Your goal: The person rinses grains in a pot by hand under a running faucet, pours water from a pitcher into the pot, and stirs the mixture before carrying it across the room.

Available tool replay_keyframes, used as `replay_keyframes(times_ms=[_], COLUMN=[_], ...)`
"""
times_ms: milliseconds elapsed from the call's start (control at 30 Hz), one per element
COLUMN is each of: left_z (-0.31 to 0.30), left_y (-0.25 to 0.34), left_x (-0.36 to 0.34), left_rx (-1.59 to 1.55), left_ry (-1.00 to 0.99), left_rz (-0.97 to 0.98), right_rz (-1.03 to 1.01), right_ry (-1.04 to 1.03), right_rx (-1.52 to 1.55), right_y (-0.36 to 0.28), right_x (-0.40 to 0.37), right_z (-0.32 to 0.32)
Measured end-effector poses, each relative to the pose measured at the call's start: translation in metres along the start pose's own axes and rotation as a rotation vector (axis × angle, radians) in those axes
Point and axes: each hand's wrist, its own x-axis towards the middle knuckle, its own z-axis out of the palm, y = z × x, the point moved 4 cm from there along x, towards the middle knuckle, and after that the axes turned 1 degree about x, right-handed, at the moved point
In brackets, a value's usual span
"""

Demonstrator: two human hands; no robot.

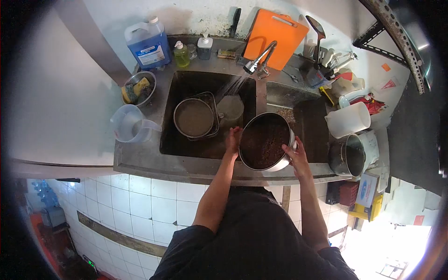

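Observation:
A round metal pot [265, 141] with dark brown residue inside is held over the sink's front edge, tilted so its inside faces me. My right hand [296, 154] grips its right rim, thumb over the edge. At its left side is my left hand [233, 141], fingers against or close to the wall; whether they press on it is hard to tell. Water sprays from the faucet [250, 67] into the left basin [186, 148]. In that basin a round pan [193, 118] of murky water sits on a rectangular container, beside a translucent round container [231, 108].
Left of the sink stand a plastic jug [128, 123], a metal bowl with sponges [139, 88] and a blue detergent jug [151, 49]. An orange board [276, 39] leans behind the faucet. To the right are a white container [348, 120], a steel pot [346, 155] and utensils [326, 63].

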Motion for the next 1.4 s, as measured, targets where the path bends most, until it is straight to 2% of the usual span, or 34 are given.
replay_keyframes(times_ms=[100, 167, 267, 400, 500, 700, 767, 967, 1067, 1167, 1233, 1300, 1400], left_z=[-0.009, -0.027, 0.017, 0.013, 0.009, 0.01, 0.004, 0.023, 0.021, 0.03, 0.018, 0.009, 0.007], left_y=[-0.007, -0.02, 0.006, -0.002, -0.004, -0.005, -0.007, 0.003, 0.0, 0.007, 0.0, -0.005, -0.007], left_x=[0.009, 0.026, -0.02, -0.014, -0.013, -0.015, -0.01, -0.028, -0.026, -0.034, -0.024, -0.019, -0.018], left_rx=[0.08, 0.117, 0.082, -0.033, 0.001, -0.004, 0.084, 0.064, -0.026, 0.016, 0.023, 0.03, -0.054], left_ry=[-0.006, -0.069, -0.009, -0.065, -0.042, -0.128, -0.138, -0.046, -0.056, -0.094, -0.045, 0.004, -0.044], left_rz=[-0.026, 0.05, -0.023, -0.064, -0.071, -0.045, 0.009, -0.045, -0.123, -0.114, -0.115, -0.118, -0.144], right_rz=[-0.034, -0.06, -0.061, -0.096, -0.093, -0.083, -0.085, -0.091, -0.034, -0.059, -0.04, -0.045, -0.051], right_ry=[-0.005, -0.008, -0.019, 0.019, 0.038, 0.035, 0.035, -0.008, 0.012, 0.018, 0.027, 0.019, 0.014], right_rx=[0.033, 0.055, -0.011, -0.061, -0.102, -0.076, -0.063, -0.005, -0.009, 0.071, -0.127, -0.076, -0.054], right_y=[0.005, 0.001, -0.007, 0.0, 0.001, -0.006, -0.01, -0.003, -0.013, -0.01, -0.005, -0.008, -0.006], right_x=[0.003, 0.002, -0.004, 0.002, 0.004, -0.001, -0.002, 0.003, -0.004, -0.005, 0.0, -0.003, 0.0], right_z=[0.003, 0.005, 0.009, 0.006, 0.004, 0.01, 0.01, 0.008, 0.01, 0.008, 0.004, 0.007, 0.007])
